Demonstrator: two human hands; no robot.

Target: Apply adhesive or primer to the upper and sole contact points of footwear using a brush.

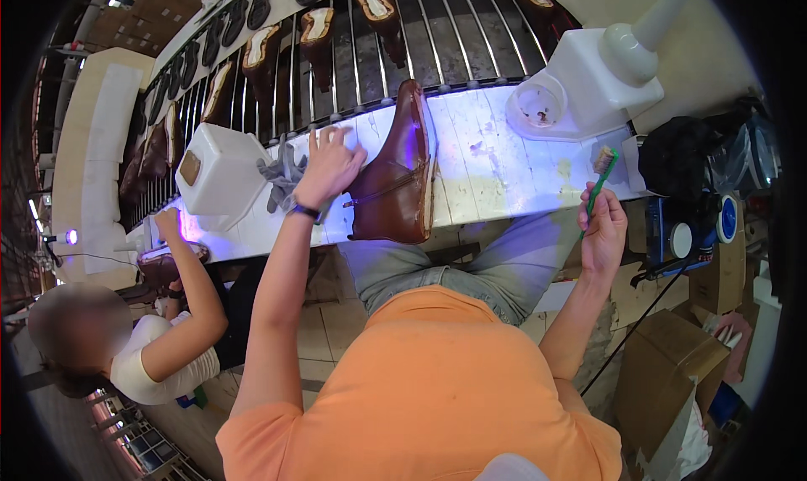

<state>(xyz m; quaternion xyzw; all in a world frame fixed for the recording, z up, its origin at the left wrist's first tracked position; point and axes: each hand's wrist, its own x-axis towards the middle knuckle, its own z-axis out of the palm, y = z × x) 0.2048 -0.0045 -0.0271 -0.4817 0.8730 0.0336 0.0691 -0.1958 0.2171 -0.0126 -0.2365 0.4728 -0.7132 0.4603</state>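
Note:
A brown leather ankle boot [388,187] lies on its side on the white bench, its pale sole edge facing right. My left hand [332,167] hovers beside the boot's left side, fingers loosely bent and apart, with nothing seen in them. Off to the right of the bench, my right hand [603,229] grips a green toothbrush-like brush [602,174] by its handle, bristles upward. The bristles look stained tan. A grey glove [284,177] lies just left of my left hand.
A white container with a nozzle [580,90] stands at the right, a white box-shaped one [218,178] at the left. Beyond the bench runs a roller rack [437,27] bearing several boot uppers and dark soles. A co-worker [176,346] sits at the left. Cardboard boxes [672,363] stand lower right.

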